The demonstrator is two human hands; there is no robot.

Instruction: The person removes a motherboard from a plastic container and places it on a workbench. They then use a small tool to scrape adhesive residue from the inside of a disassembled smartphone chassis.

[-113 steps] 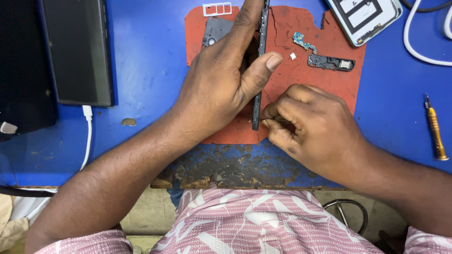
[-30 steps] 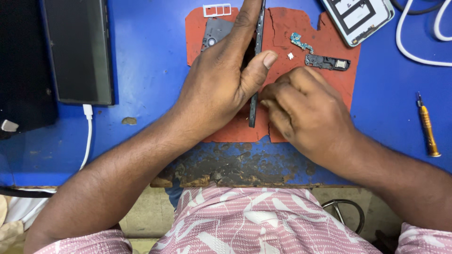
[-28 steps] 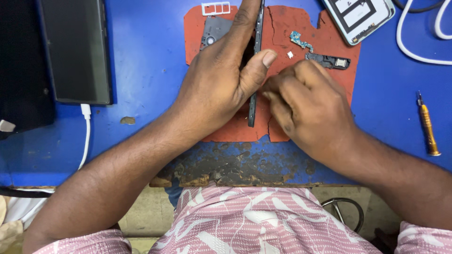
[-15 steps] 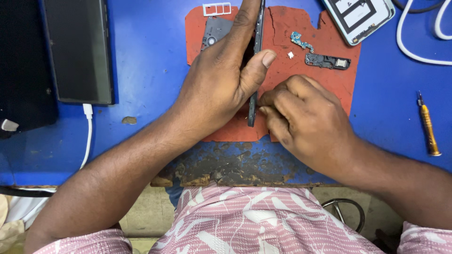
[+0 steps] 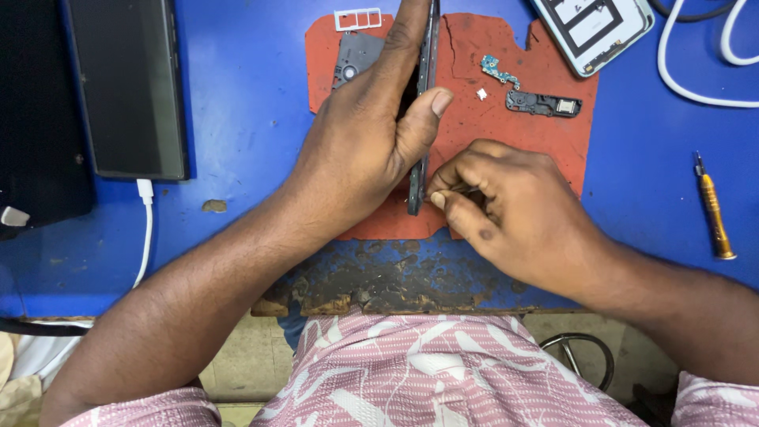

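Observation:
My left hand [image 5: 368, 150] grips a dark phone frame [image 5: 424, 95] stood on its edge over a red work mat [image 5: 506, 134]. Fingers wrap one side and the thumb presses the other. My right hand [image 5: 514, 209] sits just right of the frame's near end, fingers pinched on a thin metal tool, likely tweezers [image 5: 462, 190], whose tip touches the frame's lower edge. Most of the tool is hidden in the fist.
On the mat lie a grey cover piece [image 5: 356, 55], a white tray frame [image 5: 358, 19], a small green board [image 5: 496, 69] and a dark module [image 5: 544, 103]. A dark phone [image 5: 130, 87] with a white cable lies left. A yellow screwdriver [image 5: 714, 209] and a white back cover [image 5: 594, 28] lie right.
My right hand moved up along the phone frame's edge a second ago, then drew back down to its near end. My left hand kept its hold.

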